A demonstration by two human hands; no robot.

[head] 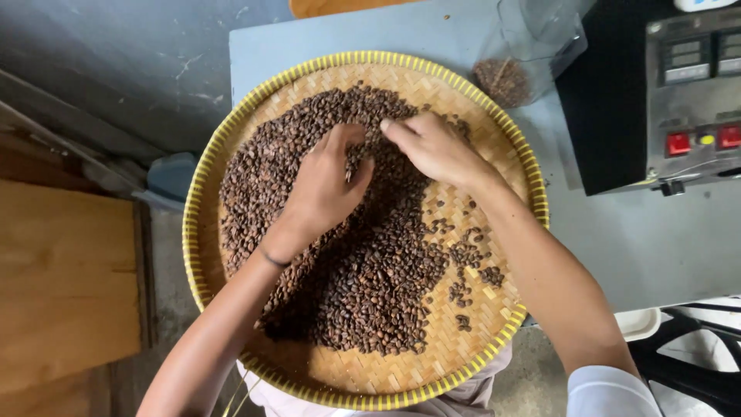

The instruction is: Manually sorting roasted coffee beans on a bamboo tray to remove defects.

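Observation:
A round woven bamboo tray with a yellow rim (494, 116) rests partly on a pale blue table. A wide heap of dark roasted coffee beans (363, 286) covers its left and middle. My left hand (324, 189) lies palm down on the beans near the heap's top, fingers slightly curled and spread. My right hand (436, 147) reaches in from the right, fingertips pressed into the beans beside the left hand's fingers. Neither hand visibly holds anything apart from touching beans. A few loose beans (467, 255) are scattered on the bare weave at the right.
A clear plastic container with some beans (505, 77) stands behind the tray. A metal machine with red buttons and small displays (691, 116) sits at the right on the pale blue table (641, 239). A wooden board (65, 278) lies at the left.

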